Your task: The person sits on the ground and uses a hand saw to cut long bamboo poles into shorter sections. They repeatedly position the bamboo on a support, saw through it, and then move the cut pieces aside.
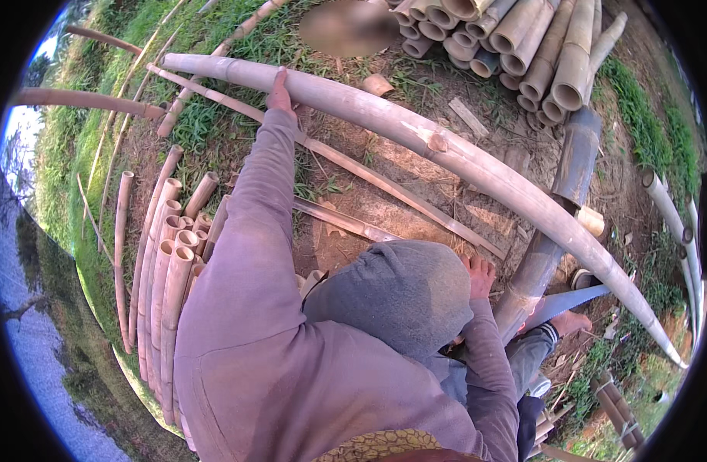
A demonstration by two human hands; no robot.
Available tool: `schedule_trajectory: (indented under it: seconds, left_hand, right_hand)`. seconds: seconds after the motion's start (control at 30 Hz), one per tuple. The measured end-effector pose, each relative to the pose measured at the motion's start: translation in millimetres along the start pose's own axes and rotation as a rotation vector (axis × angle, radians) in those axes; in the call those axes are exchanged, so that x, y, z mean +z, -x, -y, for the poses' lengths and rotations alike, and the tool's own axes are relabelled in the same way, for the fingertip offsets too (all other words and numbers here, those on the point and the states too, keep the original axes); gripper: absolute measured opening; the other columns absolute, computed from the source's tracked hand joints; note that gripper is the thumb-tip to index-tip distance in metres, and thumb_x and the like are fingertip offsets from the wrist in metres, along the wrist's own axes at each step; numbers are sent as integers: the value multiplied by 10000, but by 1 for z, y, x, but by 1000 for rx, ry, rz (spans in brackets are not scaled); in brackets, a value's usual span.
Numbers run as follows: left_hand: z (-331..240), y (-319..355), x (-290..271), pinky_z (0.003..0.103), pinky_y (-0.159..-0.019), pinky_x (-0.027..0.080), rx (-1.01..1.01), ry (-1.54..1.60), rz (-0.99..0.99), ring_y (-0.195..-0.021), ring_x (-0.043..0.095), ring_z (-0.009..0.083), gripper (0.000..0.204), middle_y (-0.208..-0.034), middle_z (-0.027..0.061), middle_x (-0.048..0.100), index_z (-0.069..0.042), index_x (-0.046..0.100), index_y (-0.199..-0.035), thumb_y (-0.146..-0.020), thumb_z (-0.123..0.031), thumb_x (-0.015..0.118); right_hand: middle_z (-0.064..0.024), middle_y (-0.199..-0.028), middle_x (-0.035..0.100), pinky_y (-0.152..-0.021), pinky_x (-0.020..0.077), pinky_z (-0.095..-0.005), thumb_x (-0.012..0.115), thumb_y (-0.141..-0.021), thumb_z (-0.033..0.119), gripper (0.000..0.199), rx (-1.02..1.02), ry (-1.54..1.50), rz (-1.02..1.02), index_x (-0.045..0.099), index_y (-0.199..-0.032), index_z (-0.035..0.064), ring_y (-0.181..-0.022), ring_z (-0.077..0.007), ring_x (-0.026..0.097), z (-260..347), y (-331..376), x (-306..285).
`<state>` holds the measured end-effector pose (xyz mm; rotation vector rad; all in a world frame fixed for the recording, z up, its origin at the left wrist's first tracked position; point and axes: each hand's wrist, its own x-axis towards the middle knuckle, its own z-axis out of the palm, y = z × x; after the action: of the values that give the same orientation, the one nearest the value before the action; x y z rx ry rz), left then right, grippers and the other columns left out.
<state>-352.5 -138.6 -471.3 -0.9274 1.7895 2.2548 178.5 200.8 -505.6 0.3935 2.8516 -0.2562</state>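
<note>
"What's underfoot?"
"Outdoor ground (392,175), brown earth edged with grass."

"Biggest thing on it?"
"A long pale bamboo pole (353,103), touching the left hand (280,95) and stretching past it both ways."

"Other bamboo?"
"Stacked hollow culms (559,65) well to that hand's right; a bamboo cluster (174,296) below-left of it; a dark bamboo log (580,154) beyond the right hand (480,275)."

"Smaller?"
"A saw blade (575,299), right of the right hand."

"And the hands?"
"Left: half-curled, holding the pole's near side. Right: fingers bent; I can't tell what's beneath."
</note>
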Motion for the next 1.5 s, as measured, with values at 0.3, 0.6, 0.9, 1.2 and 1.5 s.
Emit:
schedule_trajectory:
  seconds: [0.3, 0.6, 0.9, 1.2, 1.5]
  left_hand:
    - [62, 154, -139, 498, -1138, 403, 738, -1016, -460, -1332, 532, 347, 696, -1359, 152, 599, -86, 546, -1430, -877, -408, 819]
    - [121, 163, -156, 486, -1197, 317, 584, -630, -657, -1416, 421, 376, 688, -1483, 194, 472, -41, 444, -1498, -937, -310, 738]
    - [138, 123, -86, 451, -1044, 511, 106, -565, -231, -1238, 615, 338, 827, -1439, 241, 556, 13, 370, -1552, -876, -217, 787]
    - [129, 60, -97, 487, -699, 574, -54, 90, -111, -741, 663, 262, 271, -958, 77, 624, -72, 574, -1150, -1031, -286, 690]
    - [32, 134, -94, 376, -578, 548, 204, 239, -169, -619, 635, 210, 212, -802, 56, 598, -73, 520, -1102, -1082, -270, 595]
  right_hand:
    - [-115, -947, 660, -603, 515, -562, 683, -862, 134, 73, -105, -424, -200, 641, -921, 123, -730, -411, 696, -50, 13, 33]
    - [-112, -1244, 639, -1006, 476, -496, 583, -990, 145, 300, -156, -245, -213, 661, -1280, 127, -1212, -356, 614, -45, 30, 83]
    - [-155, -1416, 576, -1164, 349, -589, 777, -890, 378, 685, 155, -53, -52, 527, -1472, 119, -1390, -386, 494, -3, -47, 6]
    - [-152, -1278, 620, -1101, 406, -554, 771, -887, 324, 620, -3, -59, -194, 573, -1443, 133, -1258, -371, 569, 12, -43, 10]
    - [-141, -1035, 657, -810, 527, -451, 697, -956, 193, 493, -340, -410, -277, 639, -1436, 97, -918, -346, 658, 16, -5, -64]
